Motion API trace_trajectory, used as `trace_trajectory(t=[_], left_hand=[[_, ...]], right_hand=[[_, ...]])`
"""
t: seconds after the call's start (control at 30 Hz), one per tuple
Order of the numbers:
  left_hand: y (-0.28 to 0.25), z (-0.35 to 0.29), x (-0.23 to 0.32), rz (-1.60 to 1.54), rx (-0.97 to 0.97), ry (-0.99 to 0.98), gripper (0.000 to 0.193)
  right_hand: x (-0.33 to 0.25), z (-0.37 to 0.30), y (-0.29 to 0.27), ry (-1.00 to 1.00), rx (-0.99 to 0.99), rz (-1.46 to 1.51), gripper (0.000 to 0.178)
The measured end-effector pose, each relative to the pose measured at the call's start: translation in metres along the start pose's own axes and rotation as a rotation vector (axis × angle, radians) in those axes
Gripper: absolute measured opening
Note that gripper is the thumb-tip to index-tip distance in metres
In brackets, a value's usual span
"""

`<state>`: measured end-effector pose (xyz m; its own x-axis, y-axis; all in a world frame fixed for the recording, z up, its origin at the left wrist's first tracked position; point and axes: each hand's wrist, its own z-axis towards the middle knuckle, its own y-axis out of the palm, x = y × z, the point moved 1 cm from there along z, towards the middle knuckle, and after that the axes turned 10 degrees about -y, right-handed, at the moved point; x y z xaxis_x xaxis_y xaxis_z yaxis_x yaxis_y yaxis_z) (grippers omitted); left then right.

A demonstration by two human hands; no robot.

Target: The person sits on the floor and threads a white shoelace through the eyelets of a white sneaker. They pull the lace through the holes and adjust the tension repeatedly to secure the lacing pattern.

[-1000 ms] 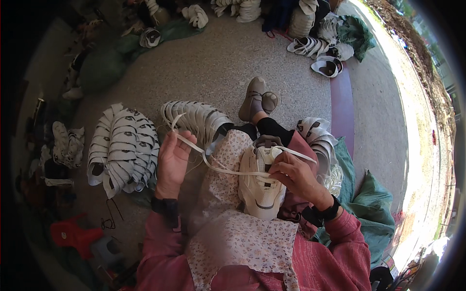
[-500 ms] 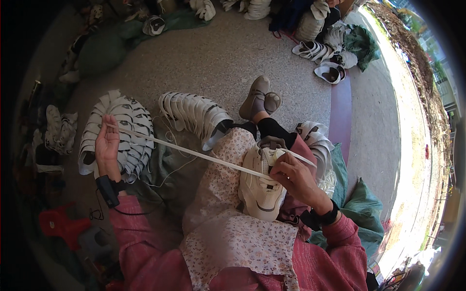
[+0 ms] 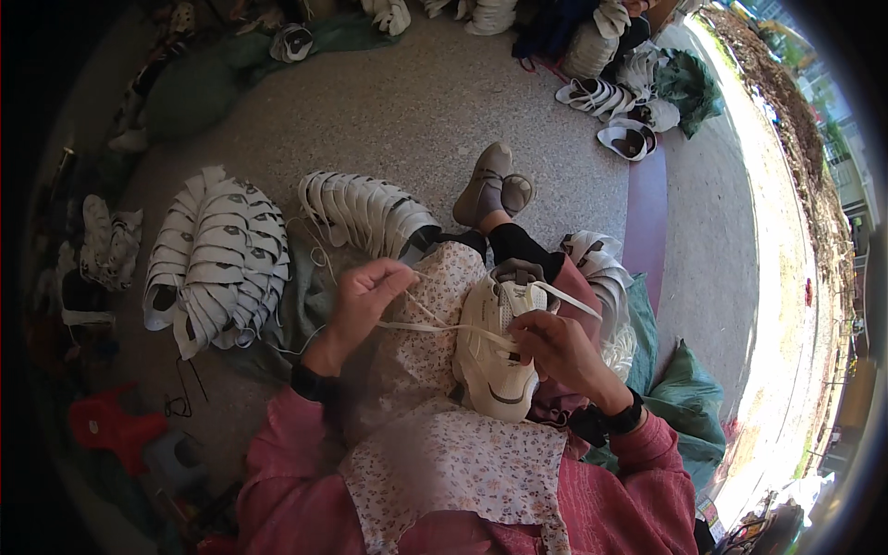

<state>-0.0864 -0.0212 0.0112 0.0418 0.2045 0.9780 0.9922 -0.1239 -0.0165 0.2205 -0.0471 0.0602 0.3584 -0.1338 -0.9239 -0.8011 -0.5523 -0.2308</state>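
A white-and-cream sneaker upper (image 3: 488, 377) rests across my lap on a flowered apron (image 3: 453, 462), its toe end toward me. A flat white shoelace (image 3: 421, 326) runs from its eyelets off to the left. My left hand (image 3: 363, 301), left of the upper, pinches the thin end of the lace between thumb and fingertips. Over the right side of the upper, my right hand (image 3: 562, 350) has its fingers closed on the lace close to the eyelets. Another stretch of lace (image 3: 573, 299) loops out past the upper's right edge. My right fingertips are partly hidden.
Nested rows of white uppers lie on the floor at left (image 3: 222, 259) and ahead (image 3: 365, 213). More uppers (image 3: 599, 264) and a green sack (image 3: 689, 398) sit by my right leg. A red stool (image 3: 116, 427) stands at lower left. Further shoe parts (image 3: 601, 97) are piled at far right.
My left hand has come in from far left toward the upper, and the lace, stretched taut before, now hangs slack and bent. My right hand stays close to the eyelets.
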Motion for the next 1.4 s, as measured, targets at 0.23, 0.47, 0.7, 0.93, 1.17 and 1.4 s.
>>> trace_trajectory(t=[0.23,0.47,0.7,0.93,1.17,1.4], left_hand=[[0.069,-0.007,-0.009,0.310,-0.270,0.011,0.020],[0.069,-0.016,-0.006,0.323,-0.285,-0.070,0.019],[0.068,-0.021,-0.011,0.241,-0.253,-0.099,0.017],[0.073,-0.015,-0.010,0.217,-0.356,-0.005,0.019],[0.078,-0.014,-0.007,0.336,-0.274,0.099,0.019],[0.088,-0.006,-0.013,0.551,-0.267,0.284,0.014]], right_hand=[[0.000,0.003,0.014,0.107,0.043,0.056,0.027],[0.002,0.000,0.024,0.049,0.087,0.060,0.026],[0.000,0.000,0.028,0.036,0.102,0.019,0.025],[-0.003,0.000,0.029,0.038,0.101,0.023,0.024],[0.000,-0.001,0.028,0.034,0.111,0.037,0.025],[0.011,-0.002,0.036,-0.119,0.148,-0.070,0.021]])
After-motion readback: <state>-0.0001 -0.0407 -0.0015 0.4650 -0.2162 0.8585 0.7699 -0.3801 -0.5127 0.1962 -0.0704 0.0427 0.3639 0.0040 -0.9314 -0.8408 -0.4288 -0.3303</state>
